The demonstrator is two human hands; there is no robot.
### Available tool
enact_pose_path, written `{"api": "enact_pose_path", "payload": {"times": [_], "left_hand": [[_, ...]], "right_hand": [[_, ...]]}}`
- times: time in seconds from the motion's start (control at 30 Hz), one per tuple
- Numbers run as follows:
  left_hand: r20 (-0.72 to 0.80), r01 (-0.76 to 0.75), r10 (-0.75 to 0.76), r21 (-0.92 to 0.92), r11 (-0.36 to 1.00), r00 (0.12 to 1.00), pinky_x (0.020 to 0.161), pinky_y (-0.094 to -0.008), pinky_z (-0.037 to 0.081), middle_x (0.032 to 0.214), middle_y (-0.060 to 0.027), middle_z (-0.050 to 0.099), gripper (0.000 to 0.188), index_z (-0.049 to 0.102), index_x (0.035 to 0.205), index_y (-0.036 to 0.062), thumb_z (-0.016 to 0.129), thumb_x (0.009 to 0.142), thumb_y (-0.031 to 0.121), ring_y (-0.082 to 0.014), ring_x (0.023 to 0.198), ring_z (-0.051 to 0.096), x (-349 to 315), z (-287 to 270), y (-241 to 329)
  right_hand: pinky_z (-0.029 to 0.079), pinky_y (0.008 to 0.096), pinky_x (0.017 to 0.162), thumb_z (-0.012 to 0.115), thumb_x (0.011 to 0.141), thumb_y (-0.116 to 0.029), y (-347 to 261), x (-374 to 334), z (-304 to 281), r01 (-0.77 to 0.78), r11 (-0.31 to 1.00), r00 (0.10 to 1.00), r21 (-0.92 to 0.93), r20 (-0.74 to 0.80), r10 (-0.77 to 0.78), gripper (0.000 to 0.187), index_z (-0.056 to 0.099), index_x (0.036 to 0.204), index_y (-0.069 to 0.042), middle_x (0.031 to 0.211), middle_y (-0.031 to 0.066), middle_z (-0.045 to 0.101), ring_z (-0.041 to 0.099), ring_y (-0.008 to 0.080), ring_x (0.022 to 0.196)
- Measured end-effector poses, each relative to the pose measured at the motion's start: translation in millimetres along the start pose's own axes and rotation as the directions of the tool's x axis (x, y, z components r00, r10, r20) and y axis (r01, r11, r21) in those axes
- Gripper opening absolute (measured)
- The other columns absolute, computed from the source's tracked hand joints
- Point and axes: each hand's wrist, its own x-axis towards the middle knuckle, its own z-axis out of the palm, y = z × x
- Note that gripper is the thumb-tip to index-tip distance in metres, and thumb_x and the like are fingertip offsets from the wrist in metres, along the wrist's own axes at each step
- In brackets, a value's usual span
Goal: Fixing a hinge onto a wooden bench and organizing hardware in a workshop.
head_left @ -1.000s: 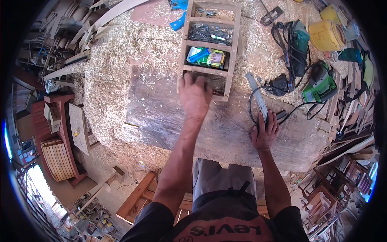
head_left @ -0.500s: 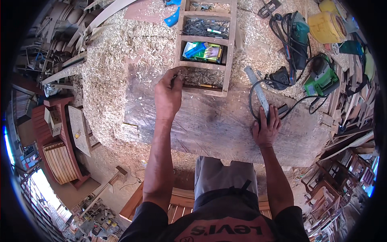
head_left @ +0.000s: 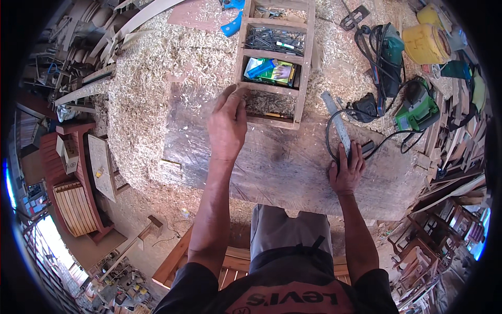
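My left hand (head_left: 228,125) is at the near left corner of a long wooden compartment box (head_left: 270,123), its bent fingers along the left wall and the thumb by the rim. What lies under those fingertips is hidden. The nearest compartment holds shavings and a thin yellow-orange stick (head_left: 275,115). Farther compartments hold a green box (head_left: 285,74) with a blue object (head_left: 261,68) on it, and many dark nails (head_left: 264,41) with a white-and-green tube. On the right, my right hand (head_left: 348,172) lies with fingers stretched over the near end of a grey metal strip (head_left: 337,118), beside a dark block (head_left: 368,146).
Wood shavings cover much of the bench (head_left: 272,180). Corded power tools, one teal (head_left: 391,57) and one green (head_left: 415,110), lie at right, their black cable looping near my right hand. A yellow jug (head_left: 426,44) stands behind. Blue-handled tool parts (head_left: 231,25) lie far left of the box.
The view has shifted slightly, so the bench appears farther right. My left hand's fingers have straightened somewhat along the box's left wall. My right hand stays on the metal strip.
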Motion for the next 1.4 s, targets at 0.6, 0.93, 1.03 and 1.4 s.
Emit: {"api": "enact_pose_path", "payload": {"times": [0.6, 0.93, 1.03, 1.4], "left_hand": [[0.071, 0.074, -0.107, 0.359, 0.930, 0.992, 0.091, -0.0508, 0.050, 0.109, -0.0138, 0.065, 0.020, 0.079, 0.106, 0.0129, 0.080, 0.086, 0.015, -0.0364, 0.104, 0.061, -16, 45, 4], [-0.325, 0.346, -0.300, 0.093, 0.933, 0.897, 0.113, -0.0496, 0.047, 0.144, -0.0240, 0.059, 0.051, 0.064, 0.147, 0.0057, 0.070, 0.106, 0.035, -0.0446, 0.138, 0.053, -59, 21, -65], [-0.535, 0.609, -0.411, 0.268, 0.746, 0.738, 0.119, -0.0561, 0.040, 0.155, -0.0274, 0.050, 0.063, 0.052, 0.159, 0.0075, 0.058, 0.110, 0.047, -0.0483, 0.148, 0.044, -83, 46, -108], [-0.581, 0.798, -0.597, 0.576, 0.179, 0.553, 0.129, -0.0631, 0.024, 0.172, -0.0274, 0.035, 0.079, 0.038, 0.169, 0.0110, 0.033, 0.111, 0.064, -0.0498, 0.157, 0.034, -69, 76, -106]], "right_hand": [[0.029, 0.0603, 0.122, 0.050, 0.104, -0.044, 2, 1, 1, 0.015, 1.000, 1.000, 0.025, -0.020, -0.015, 0.063, 0.054, 0.162, -0.018, 0.167, 0.0231, 0.044, 0.039, 0.0462, 0.155], [0.030, 0.0610, 0.121, 0.049, 0.104, -0.045, 4, 2, -3, 0.014, 1.000, 1.000, 0.008, -0.016, -0.014, 0.063, 0.055, 0.161, -0.017, 0.166, 0.0252, 0.045, 0.040, 0.0480, 0.154], [0.030, 0.0613, 0.121, 0.049, 0.105, -0.045, -6, 6, -3, 0.035, 0.999, 0.999, 0.012, -0.012, -0.035, 0.063, 0.055, 0.161, -0.016, 0.166, 0.0257, 0.045, 0.040, 0.0482, 0.153], [0.035, 0.0616, 0.119, 0.062, 0.099, -0.037, -11, 18, -22, -0.019, 0.999, 0.981, -0.026, 0.194, 0.023, 0.069, 0.049, 0.163, -0.015, 0.169, 0.0259, 0.038, 0.032, 0.0506, 0.156]]}}
